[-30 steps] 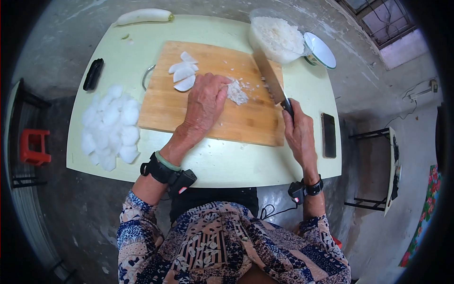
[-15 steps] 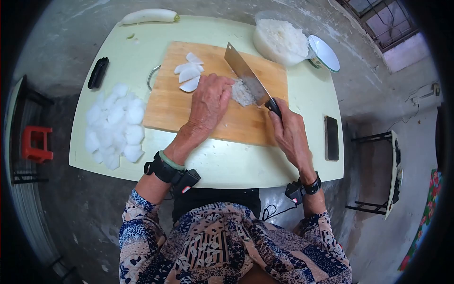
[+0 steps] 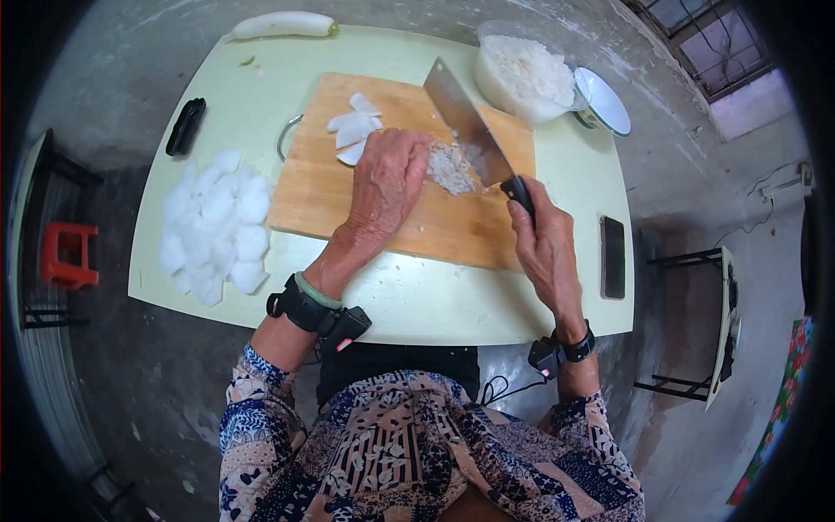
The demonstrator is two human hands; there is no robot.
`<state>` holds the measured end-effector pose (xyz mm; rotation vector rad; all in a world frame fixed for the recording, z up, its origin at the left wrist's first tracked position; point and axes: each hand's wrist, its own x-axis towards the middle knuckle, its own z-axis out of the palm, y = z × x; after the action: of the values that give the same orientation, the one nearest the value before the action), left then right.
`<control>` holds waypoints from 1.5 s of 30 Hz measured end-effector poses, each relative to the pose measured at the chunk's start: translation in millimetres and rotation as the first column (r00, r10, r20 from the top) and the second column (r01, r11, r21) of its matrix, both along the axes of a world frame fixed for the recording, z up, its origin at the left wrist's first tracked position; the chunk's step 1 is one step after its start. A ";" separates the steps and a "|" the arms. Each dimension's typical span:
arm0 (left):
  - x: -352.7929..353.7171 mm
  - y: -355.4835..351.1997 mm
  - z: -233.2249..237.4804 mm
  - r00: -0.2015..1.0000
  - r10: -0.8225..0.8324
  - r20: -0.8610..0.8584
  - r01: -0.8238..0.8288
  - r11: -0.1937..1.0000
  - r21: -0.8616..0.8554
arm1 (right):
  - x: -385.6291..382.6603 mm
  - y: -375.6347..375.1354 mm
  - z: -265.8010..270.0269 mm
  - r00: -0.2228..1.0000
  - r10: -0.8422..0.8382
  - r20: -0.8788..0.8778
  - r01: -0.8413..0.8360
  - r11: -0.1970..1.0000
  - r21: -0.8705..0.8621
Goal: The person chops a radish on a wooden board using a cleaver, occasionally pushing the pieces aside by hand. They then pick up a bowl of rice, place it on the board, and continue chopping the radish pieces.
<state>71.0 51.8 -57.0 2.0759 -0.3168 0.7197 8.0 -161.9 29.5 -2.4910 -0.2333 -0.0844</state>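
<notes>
On the wooden cutting board (image 3: 400,222), my left hand (image 3: 389,178) rests with its fingers curled down; what lies under them is hidden. Closed around the black handle of a cleaver (image 3: 472,117) is my right hand (image 3: 546,237). The broad blade slants up and to the left, beside a heap of finely chopped white radish (image 3: 450,167) that sits between it and my left hand. Several white radish slices (image 3: 353,127) lie on the board just above my left hand.
Thin round slices (image 3: 215,226) are piled at the left. A whole radish (image 3: 283,25), a black object (image 3: 185,127), a tub of shredded radish (image 3: 526,76), a bowl (image 3: 602,102) and a phone (image 3: 612,257) surround the board. A red stool (image 3: 70,254) stands at far left.
My right hand and the cleaver have shifted slightly to the right, away from my left hand. More of the chopped heap shows. My left hand stays on the board.
</notes>
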 end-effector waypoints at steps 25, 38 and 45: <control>-0.7 0.1 3.5 1.000 -0.005 -0.018 0.005 0.999 -0.034 | -1.1 -2.1 -4.1 0.997 -0.068 0.034 0.067 0.997 0.034; -0.6 1.0 1.5 1.000 0.002 -0.016 -0.002 1.000 0.018 | 7.8 -12.6 -11.5 0.998 -0.058 0.005 0.058 0.997 -0.049; -1.3 1.8 2.4 1.000 0.003 -0.021 -0.003 1.000 0.004 | 3.2 -9.2 -5.3 0.995 -0.091 0.039 0.091 0.996 0.005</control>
<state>69.7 53.6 -54.6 2.0863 -0.3042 0.6994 11.2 -171.1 24.2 -2.4980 -0.1355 -0.1710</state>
